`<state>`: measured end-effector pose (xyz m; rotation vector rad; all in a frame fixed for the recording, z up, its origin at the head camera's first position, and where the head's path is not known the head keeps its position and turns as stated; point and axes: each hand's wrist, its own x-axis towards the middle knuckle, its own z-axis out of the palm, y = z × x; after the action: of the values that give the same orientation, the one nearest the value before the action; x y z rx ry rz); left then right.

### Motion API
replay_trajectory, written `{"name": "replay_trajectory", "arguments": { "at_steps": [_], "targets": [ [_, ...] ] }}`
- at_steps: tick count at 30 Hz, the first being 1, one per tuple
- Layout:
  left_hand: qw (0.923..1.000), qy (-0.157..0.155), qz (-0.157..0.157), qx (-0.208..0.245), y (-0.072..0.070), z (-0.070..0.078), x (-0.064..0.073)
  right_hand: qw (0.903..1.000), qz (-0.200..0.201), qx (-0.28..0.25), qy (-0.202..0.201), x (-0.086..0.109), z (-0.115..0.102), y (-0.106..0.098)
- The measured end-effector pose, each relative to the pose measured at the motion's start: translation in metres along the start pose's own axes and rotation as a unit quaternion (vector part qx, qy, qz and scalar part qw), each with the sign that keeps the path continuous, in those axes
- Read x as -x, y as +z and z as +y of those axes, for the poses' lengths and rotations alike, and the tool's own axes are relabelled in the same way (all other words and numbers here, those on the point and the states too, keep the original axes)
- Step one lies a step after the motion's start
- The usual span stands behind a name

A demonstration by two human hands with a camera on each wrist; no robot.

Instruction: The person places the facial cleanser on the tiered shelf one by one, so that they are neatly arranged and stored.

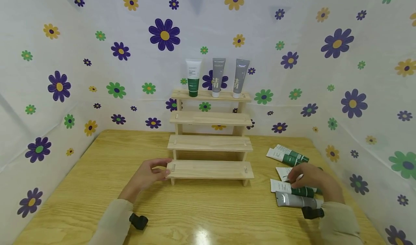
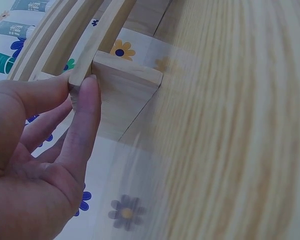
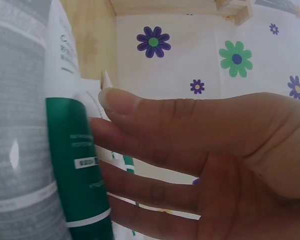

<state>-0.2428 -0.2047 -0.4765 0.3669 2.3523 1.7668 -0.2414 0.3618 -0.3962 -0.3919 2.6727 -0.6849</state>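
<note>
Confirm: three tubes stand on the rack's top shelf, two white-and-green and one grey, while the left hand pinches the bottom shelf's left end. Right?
Colour split is wrong: the head view shows one white-and-green tube and two grey tubes on the top shelf. The left hand does pinch the bottom shelf at its left end.

Head view faces down, 12 o'clock; wrist views sit close, left sharing its pale wooden 4-tier stand (image 1: pixel 211 169).
</note>
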Motion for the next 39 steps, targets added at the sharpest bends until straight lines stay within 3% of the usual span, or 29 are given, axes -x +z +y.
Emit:
{"name": "replay_trajectory", "arguments": {
  "at_steps": [6, 19, 26, 31, 39],
  "targets": [
    [1.0000, -0.001, -0.001, -0.001, 0.000, -0.001, -0.001, 0.9996, -0.006, -0.008, 0.028, -0.003, 0.003, 0.004],
    [1.0000, -0.004, -0.004, -0.002, -0.001, 0.002, -0.001, 0.9996, -0.015, -0.015, 0.020, -0.008, 0.008, 0.007],
    [0.9999, 0.006, -0.011, 0.001, -0.002, 0.001, 0.000, 0.9996, -0.028, 0.001, -0.010, -0.008, 0.011, 0.008],
    [0.9999, 0.008, -0.011, -0.002, -0.002, 0.001, -0.001, 0.9994, -0.030, 0.016, 0.008, -0.008, 0.011, 0.009],
    [0.9999, 0.007, -0.010, -0.006, -0.002, 0.000, 0.000, 0.9987, -0.037, -0.026, 0.023, -0.008, 0.007, 0.009]
  ]
}}
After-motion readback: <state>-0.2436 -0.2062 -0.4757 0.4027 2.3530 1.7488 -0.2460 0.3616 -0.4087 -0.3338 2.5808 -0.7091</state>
